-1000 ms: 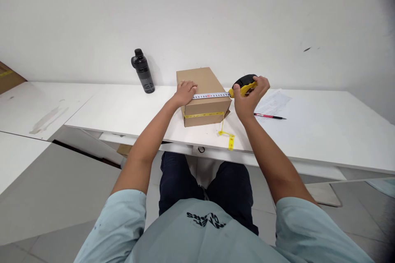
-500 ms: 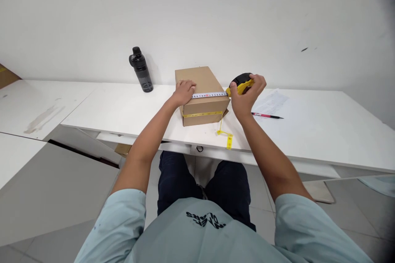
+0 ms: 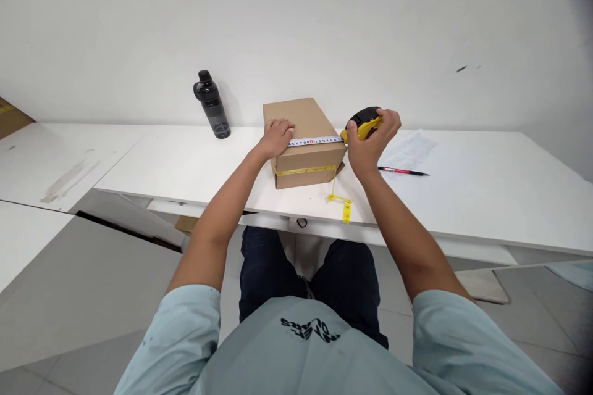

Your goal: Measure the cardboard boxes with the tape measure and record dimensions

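**Desk:** What have you got on your feed?

**Operator:** I'm looking down at a cardboard box (image 3: 301, 118) that stands on the white counter (image 3: 463, 197), in the middle and close to the near edge. The left hand (image 3: 277, 137) lies on the box's top at its left side. Its fingers are curled down onto the end of a blade (image 3: 315, 141) and press it to the cardboard.

**Desk:** And the right?

**Operator:** The right hand (image 3: 370, 147) is closed around a yellow-and-black tape measure (image 3: 364, 122), just off the box's right edge, with the thumb on the casing. The blade runs flat across the top along the near edge, from one hand to the other.

**Desk:** Anything else around it?

**Operator:** A yellow strap (image 3: 306, 170) bands the front face, and its loose end trails on the counter near me. To the right, a pen (image 3: 403, 171) lies beside a sheet of paper (image 3: 411, 149). A dark bottle (image 3: 212, 105) stands far left, by the wall.
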`<state>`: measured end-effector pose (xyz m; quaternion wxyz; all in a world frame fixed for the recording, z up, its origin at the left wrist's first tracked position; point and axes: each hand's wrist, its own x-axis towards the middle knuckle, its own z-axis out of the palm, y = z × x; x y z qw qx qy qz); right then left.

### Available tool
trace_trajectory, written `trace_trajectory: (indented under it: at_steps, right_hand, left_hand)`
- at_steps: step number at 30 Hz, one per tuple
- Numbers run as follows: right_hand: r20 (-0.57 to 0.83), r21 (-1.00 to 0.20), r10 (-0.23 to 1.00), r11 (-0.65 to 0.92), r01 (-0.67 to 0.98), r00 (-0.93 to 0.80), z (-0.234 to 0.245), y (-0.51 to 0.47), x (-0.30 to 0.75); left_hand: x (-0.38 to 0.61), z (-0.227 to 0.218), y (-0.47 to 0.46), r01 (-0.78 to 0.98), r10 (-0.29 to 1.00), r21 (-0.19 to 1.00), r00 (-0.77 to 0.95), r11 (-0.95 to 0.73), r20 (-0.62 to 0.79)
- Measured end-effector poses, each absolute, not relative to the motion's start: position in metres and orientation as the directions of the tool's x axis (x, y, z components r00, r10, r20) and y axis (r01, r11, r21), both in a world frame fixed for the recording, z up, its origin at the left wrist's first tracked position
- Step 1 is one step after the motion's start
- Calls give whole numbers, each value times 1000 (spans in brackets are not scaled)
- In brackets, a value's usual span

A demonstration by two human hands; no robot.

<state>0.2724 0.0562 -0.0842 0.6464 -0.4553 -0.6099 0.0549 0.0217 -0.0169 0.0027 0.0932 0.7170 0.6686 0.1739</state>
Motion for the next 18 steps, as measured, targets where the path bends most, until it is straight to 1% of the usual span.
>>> trace_trajectory:
  at_steps: [3, 9, 18]
  right_hand:
    - [741, -652, 626, 582, 486, 244, -84, 56, 273]
    - [734, -659, 632, 575, 484, 249, -85, 57, 273]
    - [750, -643, 610, 584, 495, 255, -90, 60, 274]
  left_hand:
    - [21, 2, -17, 926, 993, 370, 32, -73, 116]
    - [21, 2, -16, 921, 991, 379, 48, -92, 123]
    - [23, 5, -19, 926, 991, 368, 42, -86, 125]
